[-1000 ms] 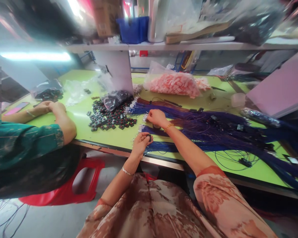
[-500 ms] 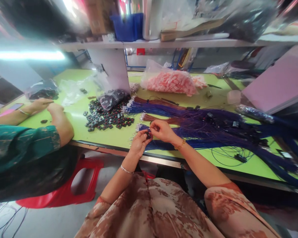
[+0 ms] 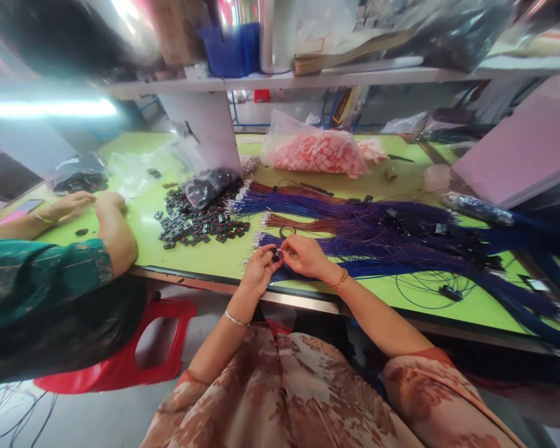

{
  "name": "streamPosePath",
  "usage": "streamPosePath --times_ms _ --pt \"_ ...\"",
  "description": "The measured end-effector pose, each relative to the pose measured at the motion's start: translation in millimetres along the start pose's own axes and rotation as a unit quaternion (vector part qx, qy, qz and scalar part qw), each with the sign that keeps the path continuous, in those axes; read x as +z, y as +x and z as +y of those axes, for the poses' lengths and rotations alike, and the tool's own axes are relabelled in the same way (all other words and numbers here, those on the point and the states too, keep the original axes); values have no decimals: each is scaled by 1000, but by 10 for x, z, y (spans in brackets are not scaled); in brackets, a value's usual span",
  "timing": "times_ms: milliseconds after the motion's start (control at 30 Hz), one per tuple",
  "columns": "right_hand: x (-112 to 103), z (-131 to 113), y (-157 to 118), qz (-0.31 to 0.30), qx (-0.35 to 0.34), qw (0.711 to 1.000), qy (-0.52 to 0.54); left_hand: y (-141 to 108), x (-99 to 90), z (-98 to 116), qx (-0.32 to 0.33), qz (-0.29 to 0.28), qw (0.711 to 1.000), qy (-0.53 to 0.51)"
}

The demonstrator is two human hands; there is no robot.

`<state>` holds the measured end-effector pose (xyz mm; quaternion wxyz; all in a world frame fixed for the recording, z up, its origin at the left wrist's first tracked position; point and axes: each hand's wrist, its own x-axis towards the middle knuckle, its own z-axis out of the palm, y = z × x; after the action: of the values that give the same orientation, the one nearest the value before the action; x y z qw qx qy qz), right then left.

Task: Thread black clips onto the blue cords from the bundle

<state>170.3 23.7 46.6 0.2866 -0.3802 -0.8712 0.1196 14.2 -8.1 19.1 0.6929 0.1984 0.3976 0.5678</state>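
My left hand (image 3: 260,270) pinches a small black connector (image 3: 275,254) near the table's front edge. Touching or nearly touching it from the right is my right hand (image 3: 304,256), its fingers pressed together; what they hold is too small to make out. Left of my hands lies a pile of black connectors (image 3: 196,221). Bundles of blue and purple wires (image 3: 364,239) with pale ends run to the right behind and beside my hands, and a brown wire bundle (image 3: 298,224) lies behind them.
A bag of pink parts (image 3: 317,151) lies at the back, below a shelf (image 3: 354,78). At the left, another person's forearms (image 3: 116,233) rest on the green table (image 3: 191,260). A red stool (image 3: 168,348) stands below. Looped wires and a black piece (image 3: 449,292) lie at the right.
My right hand has dropped slightly and come closer to the connector. A small dark ring on the table behind it now shows. The whole view has shifted slightly.
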Motion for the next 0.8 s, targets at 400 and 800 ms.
streamPosePath --times_ms 400,800 --pt "132 12 -34 -22 -69 993 -98 -26 -1 -45 24 27 998 53" --pt "128 10 -63 -31 -36 998 -36 -99 45 3 38 32 994 99"
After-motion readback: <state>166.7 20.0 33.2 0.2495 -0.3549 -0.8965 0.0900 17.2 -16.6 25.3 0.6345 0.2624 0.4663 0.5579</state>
